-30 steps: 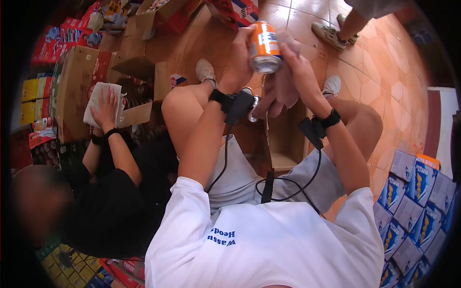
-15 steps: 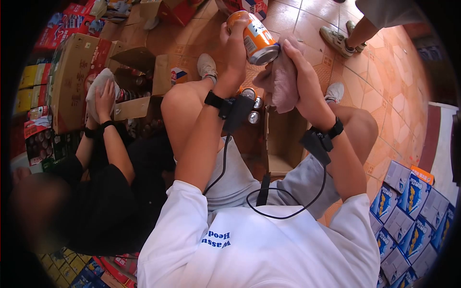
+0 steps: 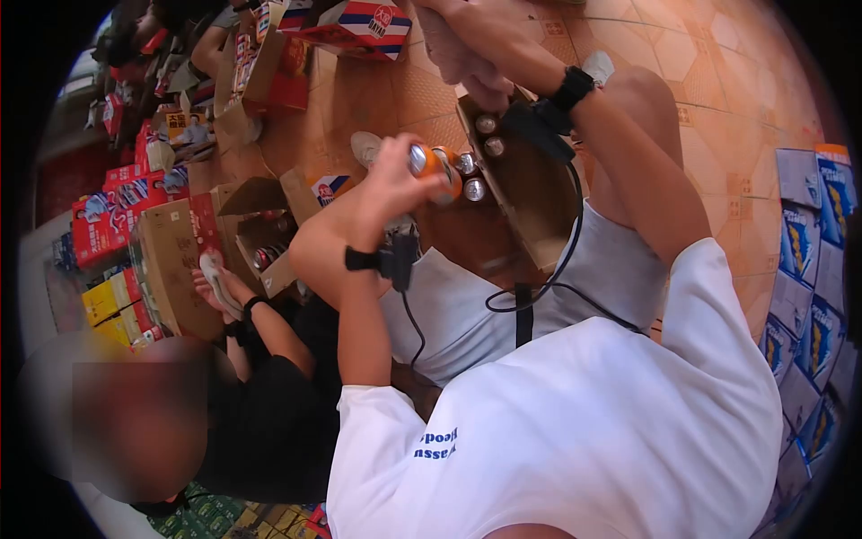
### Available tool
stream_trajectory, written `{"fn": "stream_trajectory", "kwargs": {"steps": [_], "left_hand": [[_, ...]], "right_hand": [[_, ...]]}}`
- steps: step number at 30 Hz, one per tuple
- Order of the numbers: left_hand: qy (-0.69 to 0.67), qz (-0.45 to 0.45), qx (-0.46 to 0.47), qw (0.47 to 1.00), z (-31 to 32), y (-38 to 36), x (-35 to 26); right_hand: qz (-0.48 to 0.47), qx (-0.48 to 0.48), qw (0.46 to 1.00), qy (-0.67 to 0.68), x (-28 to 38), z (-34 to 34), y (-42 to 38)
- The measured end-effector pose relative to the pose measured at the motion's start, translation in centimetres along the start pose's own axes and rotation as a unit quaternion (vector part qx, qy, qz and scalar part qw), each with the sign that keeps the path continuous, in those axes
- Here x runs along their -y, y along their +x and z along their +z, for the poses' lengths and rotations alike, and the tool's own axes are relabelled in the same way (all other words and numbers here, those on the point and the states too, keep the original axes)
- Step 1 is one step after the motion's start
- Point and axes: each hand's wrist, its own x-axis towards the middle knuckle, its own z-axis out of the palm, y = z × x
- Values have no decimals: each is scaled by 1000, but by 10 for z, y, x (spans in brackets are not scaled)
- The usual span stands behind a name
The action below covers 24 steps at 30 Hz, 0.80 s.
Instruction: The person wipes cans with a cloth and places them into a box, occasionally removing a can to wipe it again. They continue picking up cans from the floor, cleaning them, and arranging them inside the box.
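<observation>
My left hand [image 3: 391, 184], smeared by motion, is closed around an orange drink can [image 3: 434, 167] held low above my left knee. Its silver end faces the camera. Close beside it, silver-topped cans [image 3: 474, 189] stand on the floor next to an open cardboard box [image 3: 539, 229]. A couple of cans [image 3: 494, 145] sit at the far end of that box. At the top edge of the view, my right hand [image 3: 449, 11] grips a pinkish-grey cloth [image 3: 460, 65] that hangs down over the box's far end. Part of that hand is cut off by the frame.
To my left, a person in black has hands [image 3: 229, 287] on a whitish cloth [image 3: 211, 268] near an open carton of cans [image 3: 260, 229]. A red, white and blue carton [image 3: 373, 27] lies ahead. Blue packages [image 3: 813, 332] are stacked at right.
My left hand has brought the orange can down and toward me, away from the cloth. My right hand has moved forward and left with the cloth. The view has turned left.
</observation>
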Motion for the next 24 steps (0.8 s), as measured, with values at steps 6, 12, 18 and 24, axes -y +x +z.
{"fn": "stream_trajectory", "kwargs": {"steps": [6,12,18,24], "left_hand": [[87,-28,26,995,76,-45,6],[189,-195,41,962,101,-36,-9],[169,-179,-44,968,125,-26,30],[137,-217,-56,965,126,-9,49]], "right_hand": [[9,-16,1000,16,5,-6,-6],[-23,-41,997,-53,12,-17,-11],[10,-53,997,-56,19,-21,-18],[33,-8,998,-48,23,-36,-16]]}}
